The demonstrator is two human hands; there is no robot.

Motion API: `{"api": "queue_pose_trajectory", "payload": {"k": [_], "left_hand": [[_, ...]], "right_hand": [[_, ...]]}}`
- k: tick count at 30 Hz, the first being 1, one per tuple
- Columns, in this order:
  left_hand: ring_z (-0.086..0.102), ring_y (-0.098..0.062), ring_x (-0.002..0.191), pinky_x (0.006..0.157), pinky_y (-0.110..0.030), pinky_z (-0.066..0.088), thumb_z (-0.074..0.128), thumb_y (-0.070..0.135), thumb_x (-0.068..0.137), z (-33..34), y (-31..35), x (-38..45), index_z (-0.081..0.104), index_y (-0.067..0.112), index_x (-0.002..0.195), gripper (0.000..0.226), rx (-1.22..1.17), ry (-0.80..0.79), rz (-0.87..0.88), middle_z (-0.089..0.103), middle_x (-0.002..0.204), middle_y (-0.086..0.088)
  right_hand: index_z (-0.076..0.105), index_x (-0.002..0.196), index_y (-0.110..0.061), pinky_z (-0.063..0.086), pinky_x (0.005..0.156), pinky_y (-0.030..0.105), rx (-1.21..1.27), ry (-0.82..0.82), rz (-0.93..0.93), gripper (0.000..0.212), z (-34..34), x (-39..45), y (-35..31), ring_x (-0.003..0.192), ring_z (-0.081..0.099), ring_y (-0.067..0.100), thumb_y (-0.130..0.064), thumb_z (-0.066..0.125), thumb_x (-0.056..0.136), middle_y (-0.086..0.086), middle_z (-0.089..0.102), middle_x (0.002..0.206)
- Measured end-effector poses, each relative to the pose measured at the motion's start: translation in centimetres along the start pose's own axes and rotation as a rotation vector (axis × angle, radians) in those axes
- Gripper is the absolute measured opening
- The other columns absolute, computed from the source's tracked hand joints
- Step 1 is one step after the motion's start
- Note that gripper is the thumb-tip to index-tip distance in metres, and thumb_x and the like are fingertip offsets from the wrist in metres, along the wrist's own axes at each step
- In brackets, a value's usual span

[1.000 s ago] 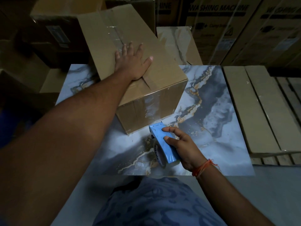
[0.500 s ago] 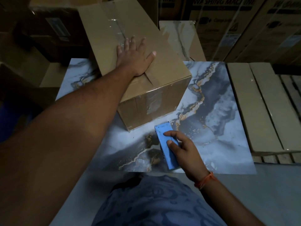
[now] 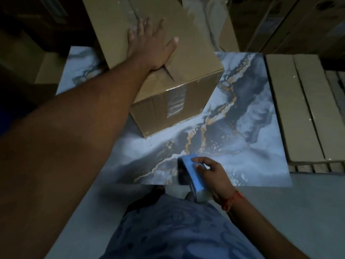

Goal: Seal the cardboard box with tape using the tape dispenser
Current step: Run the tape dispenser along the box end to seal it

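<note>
A brown cardboard box (image 3: 188, 58) stands on a marble-patterned slab (image 3: 242, 128), its top flaps closed and clear tape running down its near side. My left hand (image 3: 151, 45) lies flat on the box top, fingers spread, over the middle seam. My right hand (image 3: 212, 174) grips a blue tape dispenser (image 3: 192, 171) near the slab's front edge, apart from the box. The roll of clear tape shows under the dispenser.
Long flat cartons (image 3: 302, 105) lie to the right of the slab. Large printed appliance boxes (image 3: 280, 19) stand behind. Dark cartons (image 3: 37, 53) sit at the left. Grey floor (image 3: 298, 212) runs in front, with my patterned clothing at the bottom.
My right hand has pulled the dispenser back from the box's near side toward the slab's front edge and me. My left hand stays flat on the box top.
</note>
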State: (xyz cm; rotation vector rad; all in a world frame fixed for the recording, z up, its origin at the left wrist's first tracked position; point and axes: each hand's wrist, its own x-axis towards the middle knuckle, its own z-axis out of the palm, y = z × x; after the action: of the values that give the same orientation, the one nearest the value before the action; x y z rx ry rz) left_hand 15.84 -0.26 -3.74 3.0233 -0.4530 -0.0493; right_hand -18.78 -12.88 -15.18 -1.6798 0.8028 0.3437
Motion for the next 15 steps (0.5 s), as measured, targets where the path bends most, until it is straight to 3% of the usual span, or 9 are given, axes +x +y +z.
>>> {"api": "queue_pose_trajectory", "payload": {"k": [2,6,10,15], "left_hand": [[0.003,-0.035,0.161,0.126,-0.059,0.003,0.014,0.074,0.096,-0.1,0.2,-0.1,0.007,0.029,0.165,0.082,0.0,-0.005,0.007,0.005,0.174,-0.014],[0.002,-0.034,0.161,0.127,-0.058,0.002,0.015,0.073,0.098,-0.6,0.4,0.0,0.007,0.029,0.165,0.081,-0.012,-0.006,0.01,0.003,0.174,-0.014],[0.003,-0.034,0.161,0.127,-0.059,0.003,0.015,0.074,0.096,-0.4,0.3,0.0,0.007,0.03,0.165,0.082,-0.015,-0.008,0.009,0.003,0.174,-0.014],[0.002,-0.034,0.161,0.127,-0.059,0.002,0.014,0.076,0.095,-0.5,0.2,0.0,0.007,0.031,0.165,0.083,-0.035,-0.011,0.01,0.002,0.174,-0.013]], "right_hand": [[0.075,0.107,-0.018,0.05,0.069,0.02,0.01,0.005,-0.074,0.015,-1.1,0.2,0.5,0.079,0.064,0.007,-0.015,0.066,0.096,0.002,0.073,0.106],[0.07,0.116,-0.033,0.04,0.07,-0.002,-0.355,0.158,-0.41,0.027,-3.1,0.3,-0.7,0.086,0.062,-0.004,-0.025,0.072,0.091,-0.016,0.071,0.103],[0.066,0.128,-0.027,0.048,0.073,0.023,-0.577,0.236,-0.494,0.042,-4.0,1.3,-1.7,0.087,0.072,0.026,-0.019,0.073,0.087,0.001,0.078,0.107],[0.064,0.132,-0.02,0.054,0.086,0.041,-0.717,0.342,-0.474,0.045,-3.5,2.3,-1.6,0.096,0.07,0.039,-0.015,0.067,0.088,0.015,0.076,0.108]]}}
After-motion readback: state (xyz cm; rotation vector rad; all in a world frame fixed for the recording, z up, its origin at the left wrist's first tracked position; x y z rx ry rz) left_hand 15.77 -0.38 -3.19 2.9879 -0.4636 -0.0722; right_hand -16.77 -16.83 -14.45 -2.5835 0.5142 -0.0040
